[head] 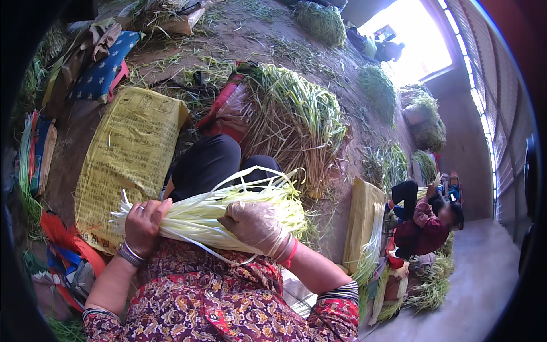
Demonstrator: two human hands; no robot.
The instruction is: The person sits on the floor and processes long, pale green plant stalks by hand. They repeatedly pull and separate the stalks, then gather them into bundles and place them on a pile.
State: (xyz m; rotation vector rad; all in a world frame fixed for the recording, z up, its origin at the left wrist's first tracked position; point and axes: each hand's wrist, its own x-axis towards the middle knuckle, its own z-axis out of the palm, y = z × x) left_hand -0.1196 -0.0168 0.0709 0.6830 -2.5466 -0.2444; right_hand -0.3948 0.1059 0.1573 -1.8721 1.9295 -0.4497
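Note:
A thick bundle of long pale yellow-green stalks, like blanched chives point(196, 213), lies across my lap and against my patterned top. My left hand point(147, 222), bare with a ring and a wristwatch, is closed round the white stalk ends at the left. On the leafy half, my right hand point(254, 224), in a thin glove with a red band at the wrist, rests as a curled fist against the stalks; whether it grips any of them is hard to tell. Loose leaves stick up past my knees.
A yellow printed woven sack point(132, 158) lies at left. Beyond my knees stands a large heap of green stalks point(295, 124) beside a red bag point(222, 102). Another person point(423, 231) sits at right near a yellow board-like pack point(361, 226). More green heaps point(320, 21) lie across the earth floor.

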